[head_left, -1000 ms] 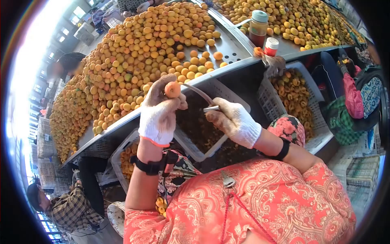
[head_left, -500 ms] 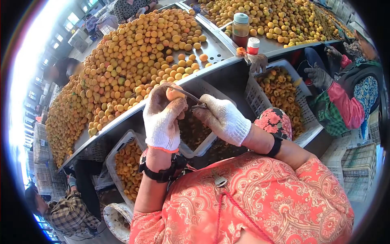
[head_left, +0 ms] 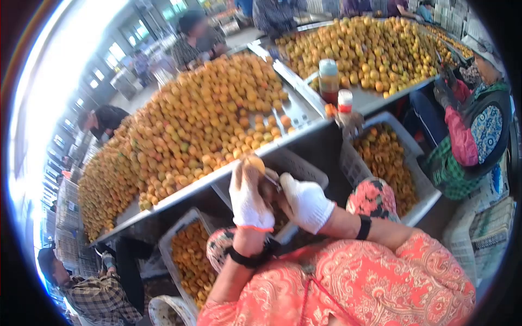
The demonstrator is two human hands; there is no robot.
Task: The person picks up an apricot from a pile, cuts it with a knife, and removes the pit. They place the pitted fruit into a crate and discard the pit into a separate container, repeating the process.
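Observation:
My left hand [head_left: 250,198], in a white knitted glove with soiled fingers, is closed around an orange-yellow apricot [head_left: 254,162]. Close to its right, my right hand [head_left: 304,201], gloved the same way, grips a thin metal tool [head_left: 271,179] whose tip is at the fruit. Blur hides the exact contact. Both hands are above a pale crate [head_left: 305,165] in front of my lap. Beyond the metal table edge [head_left: 212,176] lies a large heap of apricots [head_left: 201,114].
Crates of split apricots stand on the left [head_left: 191,255] and right [head_left: 385,157]. A jar of dark liquid [head_left: 328,81] and a red-and-white bottle [head_left: 345,101] stand on the table divider. Co-workers sit at the right [head_left: 478,117] and lower left [head_left: 98,296]; others are beyond the table.
The camera view has shifted, so the table and crates appear lower and further right. My hands have come closer together around the apricot, and the tool is now lower beside it.

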